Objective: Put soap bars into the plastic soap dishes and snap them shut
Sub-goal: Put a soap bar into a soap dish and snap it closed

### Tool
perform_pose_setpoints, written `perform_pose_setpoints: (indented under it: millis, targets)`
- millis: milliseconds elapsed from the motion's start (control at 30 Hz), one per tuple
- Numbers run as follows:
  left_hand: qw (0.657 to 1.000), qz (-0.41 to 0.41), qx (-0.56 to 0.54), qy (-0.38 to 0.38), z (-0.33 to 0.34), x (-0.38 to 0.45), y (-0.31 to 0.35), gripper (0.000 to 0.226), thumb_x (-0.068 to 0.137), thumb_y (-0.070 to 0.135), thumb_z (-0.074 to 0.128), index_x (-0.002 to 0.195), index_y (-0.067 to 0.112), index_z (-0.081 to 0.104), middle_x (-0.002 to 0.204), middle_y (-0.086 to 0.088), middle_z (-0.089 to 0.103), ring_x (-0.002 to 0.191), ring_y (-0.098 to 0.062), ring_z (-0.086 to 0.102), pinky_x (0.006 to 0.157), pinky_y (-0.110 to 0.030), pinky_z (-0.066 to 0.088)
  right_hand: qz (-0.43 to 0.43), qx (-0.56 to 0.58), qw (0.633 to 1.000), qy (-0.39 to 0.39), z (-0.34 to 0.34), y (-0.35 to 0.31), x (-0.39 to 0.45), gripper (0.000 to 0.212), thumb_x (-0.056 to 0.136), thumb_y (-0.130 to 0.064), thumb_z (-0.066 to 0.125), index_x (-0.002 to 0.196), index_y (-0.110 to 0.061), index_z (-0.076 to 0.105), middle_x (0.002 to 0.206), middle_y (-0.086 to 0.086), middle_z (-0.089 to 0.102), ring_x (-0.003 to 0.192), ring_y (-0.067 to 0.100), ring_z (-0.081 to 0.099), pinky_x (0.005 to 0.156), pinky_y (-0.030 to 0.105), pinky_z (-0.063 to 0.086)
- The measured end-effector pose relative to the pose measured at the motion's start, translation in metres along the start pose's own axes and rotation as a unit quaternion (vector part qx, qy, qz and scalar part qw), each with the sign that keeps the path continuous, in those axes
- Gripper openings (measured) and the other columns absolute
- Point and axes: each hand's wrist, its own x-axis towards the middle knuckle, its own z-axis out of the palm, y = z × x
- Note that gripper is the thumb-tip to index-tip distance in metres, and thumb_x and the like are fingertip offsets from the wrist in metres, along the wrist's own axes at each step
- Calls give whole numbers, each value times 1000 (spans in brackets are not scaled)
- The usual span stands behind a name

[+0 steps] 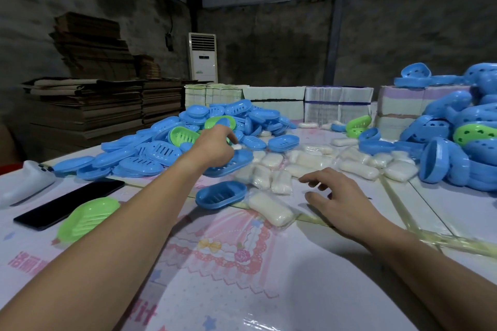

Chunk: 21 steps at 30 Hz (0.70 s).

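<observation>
Lying slotted and oval, blue soap dish touches wrapped white soap bar.

The near part of the desk lies bare between the two forearms, giving open passage. Ahead, wrapped soap bars cover the middle, touching one another. A heap of blue and green soap dishes walls off the far left, and another heap blocks the right. A phone and a green dish lie at near left. White boxes close off the back edge.
</observation>
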Motion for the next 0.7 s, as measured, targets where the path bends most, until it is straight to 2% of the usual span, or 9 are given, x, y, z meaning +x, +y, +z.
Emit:
perform_pose_setpoints:
  millis: [133, 233, 300, 367, 400, 500, 567, 633, 700]
  targets:
    - [995, -13, -96, -13, 22, 5, 11, 34, 95, 1, 47, 121, 16, 64, 97, -9, 63, 64, -17, 54, 45, -22, 38, -54, -12, 996, -68, 8, -12, -5, 34, 92, -39, 61, 122, -55, 53, 113, -21, 53, 111, 3, 42, 91, 6, 28]
    - [984, -35, -172, -19, 39, 7, 18, 34, 98, 1, 41, 121, 19, 57, 84, -6, 53, 56, -15, 43, 39, -20, 31, -89, -76, 979, -166, 13, -17, -6, 43, 93, -58, 53, 134, -63, 39, 131, -15, 47, 124, 9, 32, 108, 23, 24]
    - [964, -56, -259, -7, 50, 7, 25, 26, 98, 4, 44, 116, 17, 58, 81, -6, 54, 60, -18, 47, 47, -19, 37, -84, -113, 969, -201, 14, -17, -7, 48, 92, -64, 48, 139, -61, 37, 141, -14, 41, 130, 10, 26, 113, 34, 22]
    - [911, -104, -399, -4, 61, 4, 35, 8, 99, 11, 56, 102, 14, 62, 89, -10, 62, 68, -22, 59, 57, -23, 45, -83, -127, 965, -213, 15, -19, -8, 49, 92, -65, 47, 140, -59, 38, 142, -16, 43, 129, 10, 26, 113, 38, 23]
    - [872, -134, -471, -16, 66, 0, 40, 1, 97, 14, 62, 97, 13, 63, 85, -10, 66, 61, -20, 63, 53, -23, 47, -87, -126, 965, -214, 15, -19, -9, 49, 92, -64, 48, 140, -57, 39, 140, -17, 46, 126, 11, 28, 111, 39, 25]
    - [753, -193, -623, -87, 74, -9, 48, 7, 92, 11, 71, 92, 7, 65, 59, -7, 66, 40, -14, 61, 38, -21, 47, -91, -135, 968, -192, 17, -25, -9, 49, 90, -66, 49, 136, -49, 45, 131, -15, 54, 119, 14, 34, 104, 40, 31]
    - [703, -198, -673, -116, 75, -10, 49, 1, 95, 4, 65, 93, 3, 65, 73, -13, 67, 56, -21, 67, 55, -33, 60, -91, -153, 971, -161, 23, -32, -9, 45, 89, -65, 52, 128, -44, 50, 122, -11, 58, 115, 17, 37, 99, 40, 35]
    - [672, -198, -702, -126, 75, -11, 49, 6, 96, 0, 59, 100, 1, 64, 92, -19, 66, 81, -31, 67, 77, -42, 58, -96, -176, 972, -127, 28, -38, -8, 38, 88, -57, 57, 121, -40, 52, 114, -7, 58, 110, 21, 41, 95, 39, 38]
    - [644, -208, -724, -134, 74, -14, 49, 11, 97, -1, 56, 105, 0, 62, 97, -21, 66, 89, -35, 65, 80, -47, 55, -82, -186, 972, -116, 27, -38, -6, 37, 83, -52, 57, 117, -38, 51, 112, -5, 59, 107, 23, 43, 90, 39, 41]
